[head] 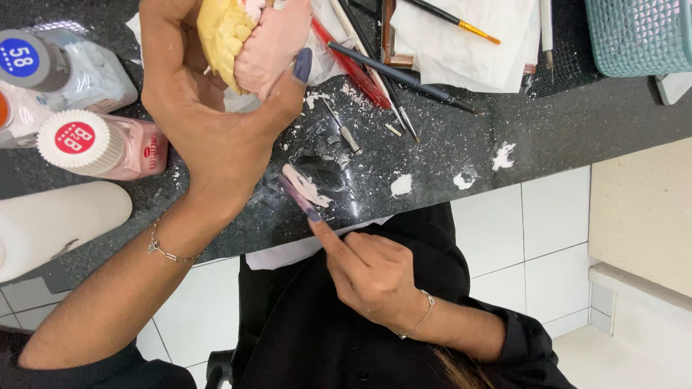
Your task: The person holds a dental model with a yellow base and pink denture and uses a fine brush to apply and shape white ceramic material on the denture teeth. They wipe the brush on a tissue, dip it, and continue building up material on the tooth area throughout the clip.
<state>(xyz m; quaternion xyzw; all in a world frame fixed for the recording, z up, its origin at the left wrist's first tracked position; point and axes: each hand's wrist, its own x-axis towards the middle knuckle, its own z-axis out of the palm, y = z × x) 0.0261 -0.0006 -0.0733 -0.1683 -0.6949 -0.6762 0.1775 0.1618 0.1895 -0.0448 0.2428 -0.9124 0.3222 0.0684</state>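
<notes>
Two hands busy: your left hand (216, 122) grips the yellow-and-pink dental cast (249, 39) far left above the counter (548, 130); your right hand (371, 270) pinches a paste-loaded spatula (301, 193). Looks mid-application; next needs a steady tip.

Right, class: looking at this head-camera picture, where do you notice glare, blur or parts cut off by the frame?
Head view: lighting is even and soft. Mild glare streaks the dark speckled counter near the spatula in the right hand. The left hand and its yellow-and-pink dental model are cropped by the top edge. The bottles bulge slightly at the left edge.
</notes>
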